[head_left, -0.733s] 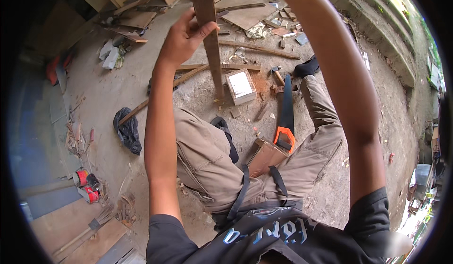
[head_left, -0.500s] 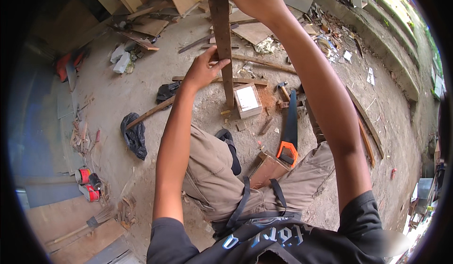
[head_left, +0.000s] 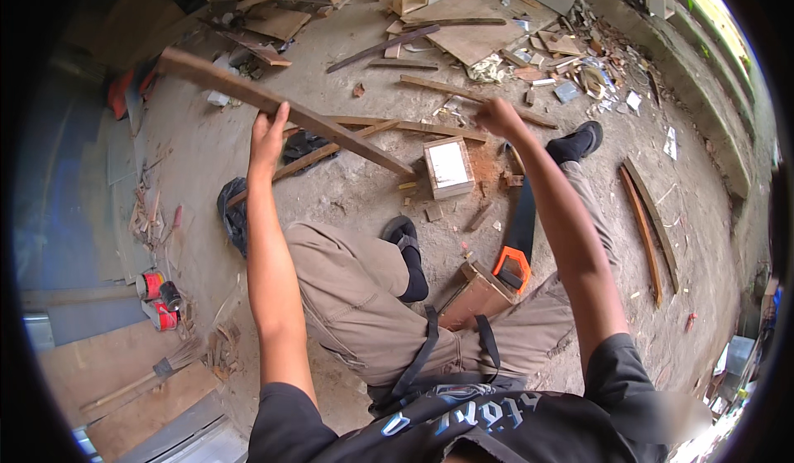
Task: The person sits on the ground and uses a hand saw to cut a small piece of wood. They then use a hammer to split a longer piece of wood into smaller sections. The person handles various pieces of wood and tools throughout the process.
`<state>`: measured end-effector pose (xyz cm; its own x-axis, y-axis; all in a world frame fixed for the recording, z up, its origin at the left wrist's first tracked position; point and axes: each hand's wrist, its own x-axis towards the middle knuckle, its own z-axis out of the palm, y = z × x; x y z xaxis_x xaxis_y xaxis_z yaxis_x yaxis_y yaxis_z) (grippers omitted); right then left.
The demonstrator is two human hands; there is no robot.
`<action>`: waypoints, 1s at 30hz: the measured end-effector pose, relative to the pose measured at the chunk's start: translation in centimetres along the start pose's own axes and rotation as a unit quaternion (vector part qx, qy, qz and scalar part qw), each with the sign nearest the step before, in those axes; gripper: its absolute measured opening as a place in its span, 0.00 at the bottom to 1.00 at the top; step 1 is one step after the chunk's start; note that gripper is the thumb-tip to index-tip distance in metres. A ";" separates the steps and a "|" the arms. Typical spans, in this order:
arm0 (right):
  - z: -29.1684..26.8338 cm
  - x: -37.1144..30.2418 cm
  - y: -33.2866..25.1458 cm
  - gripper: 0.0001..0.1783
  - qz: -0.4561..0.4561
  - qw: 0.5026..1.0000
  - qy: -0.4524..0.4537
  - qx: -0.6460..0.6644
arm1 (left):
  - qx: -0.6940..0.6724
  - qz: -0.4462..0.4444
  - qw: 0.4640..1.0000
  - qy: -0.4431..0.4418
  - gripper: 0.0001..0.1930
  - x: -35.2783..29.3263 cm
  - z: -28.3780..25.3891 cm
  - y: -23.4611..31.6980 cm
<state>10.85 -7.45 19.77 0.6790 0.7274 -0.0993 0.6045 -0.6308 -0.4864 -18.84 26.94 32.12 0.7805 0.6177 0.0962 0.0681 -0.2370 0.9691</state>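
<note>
My left hand is closed around a long brown wooden plank, which slants from the upper left down toward the middle. The plank's lower end is beside a small wooden box with a white top; I cannot tell whether it touches the floor. My right hand hovers beyond the box, fingers curled, with nothing showing in it. Under my right forearm a handsaw with an orange handle leans against a brown wooden box between my legs. Part of the blade is hidden by the forearm.
Loose wood strips and boards lie on the dirty floor ahead. A black plastic bag sits at left, near red cans. Two strips lie at right, below a concrete step.
The plank has tipped from upright to slanting left, still in my left hand, which moved left. My right hand has let go of its top end and come down toward the box.
</note>
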 end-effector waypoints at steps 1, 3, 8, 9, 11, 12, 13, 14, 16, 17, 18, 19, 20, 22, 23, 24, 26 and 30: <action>2.2 -0.4 0.6 0.13 0.060 0.997 -0.026 0.051 | 0.016 -0.033 0.999 0.020 0.30 -0.5 -1.6 -0.6; 6.7 -0.2 2.9 0.12 0.096 0.992 -0.011 0.078 | 0.008 -0.055 0.998 0.039 0.31 -0.6 -2.9 -1.3; 14.2 3.6 2.7 0.09 0.053 0.990 0.059 0.119 | -0.009 -0.095 0.992 0.083 0.30 -0.8 -4.0 -1.7; 14.7 4.9 1.8 0.10 0.091 0.988 0.042 0.114 | -0.007 -0.108 0.990 0.089 0.30 -0.8 -4.1 -1.9; 15.9 6.9 0.7 0.14 0.038 0.990 0.092 0.097 | -0.006 -0.134 0.986 0.100 0.32 -0.6 -4.3 -1.6; 16.6 7.7 0.1 0.16 0.011 0.989 0.116 0.090 | -0.005 -0.147 0.983 0.108 0.32 -0.6 -4.2 -1.3; 17.3 8.7 -0.5 0.18 -0.001 0.991 0.095 0.093 | -0.007 -0.156 0.983 0.099 0.32 -0.6 -4.1 -1.1; 17.8 9.8 -2.1 0.21 -0.019 0.992 0.072 0.100 | -0.004 -0.165 0.982 0.095 0.31 -0.8 -4.3 -0.6; 19.1 11.8 -5.2 0.27 -0.069 0.993 0.029 0.091 | -0.005 -0.176 0.981 0.085 0.30 -1.2 -4.4 0.1; 20.5 12.8 -5.9 0.28 -0.103 0.991 0.041 0.075 | -0.009 -0.173 0.982 0.074 0.29 -1.0 -3.9 0.6; 22.1 14.2 -6.0 0.29 -0.135 0.987 0.060 0.055 | -0.016 -0.165 0.984 0.059 0.28 -0.4 -3.5 0.9; 23.6 15.4 -6.0 0.30 -0.166 0.982 0.079 0.035 | -0.014 -0.171 0.983 0.066 0.28 0.0 -3.3 1.1; 24.8 16.0 -6.7 0.31 -0.175 0.980 0.085 -0.037 | -0.013 -0.180 0.981 0.077 0.27 0.0 -3.4 1.0; 25.7 17.4 -6.5 0.30 -0.155 0.982 -0.012 -0.104 | -0.019 -0.194 0.977 0.084 0.27 0.1 -3.8 0.7; 25.8 17.7 -6.1 0.29 -0.142 0.978 -0.063 -0.141 | -0.020 -0.191 0.977 0.093 0.27 0.3 -3.8 0.5; 25.7 18.3 -5.6 0.26 -0.142 0.977 -0.043 -0.155 | -0.022 -0.187 0.977 0.100 0.27 0.6 -3.5 0.4; 24.3 17.9 -4.6 0.22 -0.168 0.980 -0.064 -0.084 | -0.018 -0.182 0.978 0.101 0.27 1.0 -3.2 0.3; 17.5 16.7 -5.3 0.18 -0.181 0.969 -0.060 0.154 | -0.022 -0.159 0.983 0.090 0.29 0.9 -2.4 0.9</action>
<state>11.65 12.75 5.48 0.3807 0.9241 0.0345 0.6282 -0.2311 -0.7429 -19.57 29.06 33.64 0.6016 0.7785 -0.1790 0.2617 0.0196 0.9650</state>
